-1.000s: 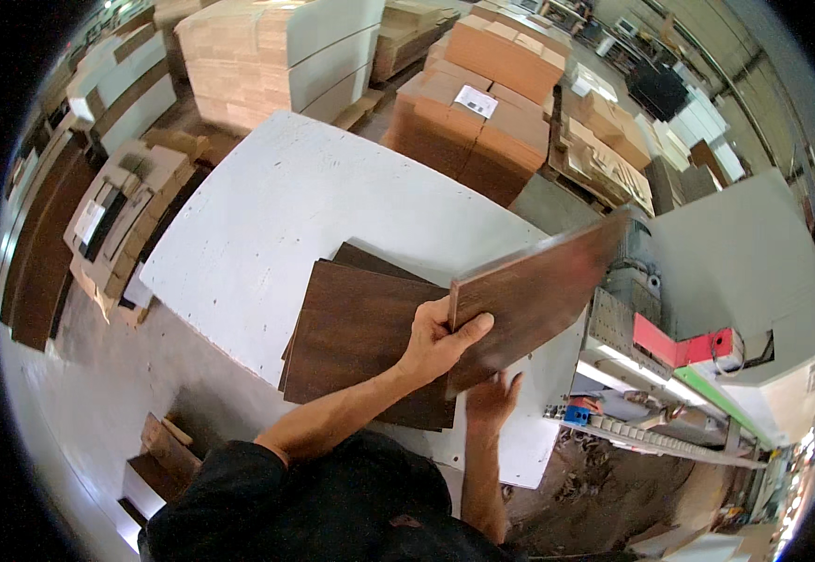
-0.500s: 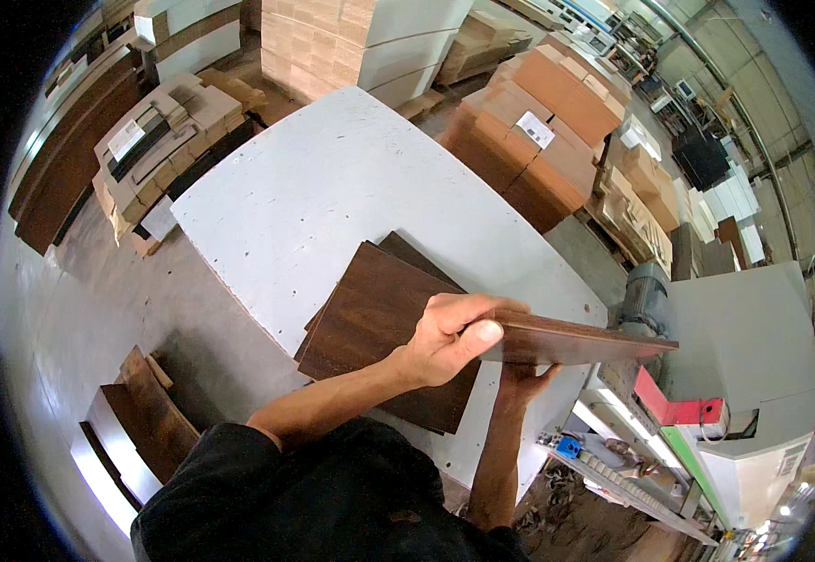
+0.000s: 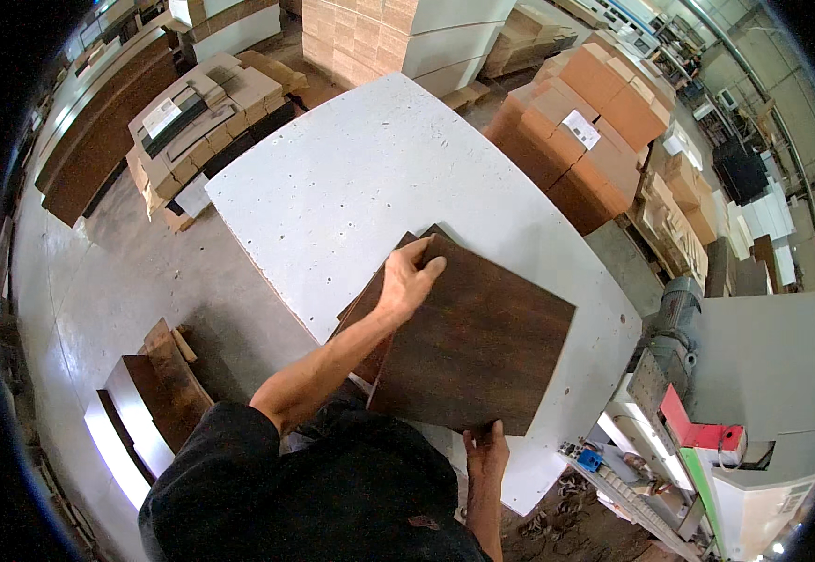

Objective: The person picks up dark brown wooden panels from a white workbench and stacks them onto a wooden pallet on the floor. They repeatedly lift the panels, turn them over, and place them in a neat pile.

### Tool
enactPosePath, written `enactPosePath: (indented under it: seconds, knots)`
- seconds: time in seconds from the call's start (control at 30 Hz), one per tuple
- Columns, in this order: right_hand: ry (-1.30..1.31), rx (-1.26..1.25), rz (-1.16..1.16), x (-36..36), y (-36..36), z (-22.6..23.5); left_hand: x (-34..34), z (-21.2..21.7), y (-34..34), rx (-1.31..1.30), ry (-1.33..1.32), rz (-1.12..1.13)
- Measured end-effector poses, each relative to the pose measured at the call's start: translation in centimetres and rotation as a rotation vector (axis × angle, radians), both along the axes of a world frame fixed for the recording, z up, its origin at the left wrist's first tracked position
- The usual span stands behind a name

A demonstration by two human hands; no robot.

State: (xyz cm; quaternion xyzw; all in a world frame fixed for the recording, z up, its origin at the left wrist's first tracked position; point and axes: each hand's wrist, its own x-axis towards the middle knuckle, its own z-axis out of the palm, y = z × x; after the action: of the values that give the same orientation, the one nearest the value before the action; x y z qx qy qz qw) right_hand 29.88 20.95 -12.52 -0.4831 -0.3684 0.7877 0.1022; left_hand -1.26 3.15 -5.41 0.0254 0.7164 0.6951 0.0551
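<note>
White tabletop (image 3: 351, 178); brown panel (image 3: 482, 342), edge seemingly between left fingers (image 3: 433, 269)

Smooth grey concrete floor (image 3: 192, 272), faint sheen toward the left. White tabletop (image 3: 379, 159) scuffed and speckled, set at an angle; brown cartons (image 3: 557, 150) stacked beyond its right side. Pale wall (image 3: 786, 80) at upper right.

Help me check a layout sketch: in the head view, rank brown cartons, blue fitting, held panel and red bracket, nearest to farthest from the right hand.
1. Held panel, lower edge at the right hand.
2. Blue fitting, to the hand's right.
3. Red bracket, farther right.
4. Brown cartons, beyond the white table.
</note>
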Motion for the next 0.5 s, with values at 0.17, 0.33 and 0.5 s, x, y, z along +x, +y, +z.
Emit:
enactPosePath:
  seconds: [0.17,0.33,0.5]
  knots:
    - [-0.238,0.259,0.530,3.5,0.1,1.7,-1.8,-6.4,-4.1,-0.473,0.344,0.039]
    - [-0.355,1.044,0.350,-1.0,3.6,2.8,-2.5,-9.4,-6.5,-0.647,0.148,-0.006]
    - [-0.483,1.242,0.522,-10.0,5.5,-1.9,-0.6,-10.4,-5.3,-0.776,0.052,-0.160]
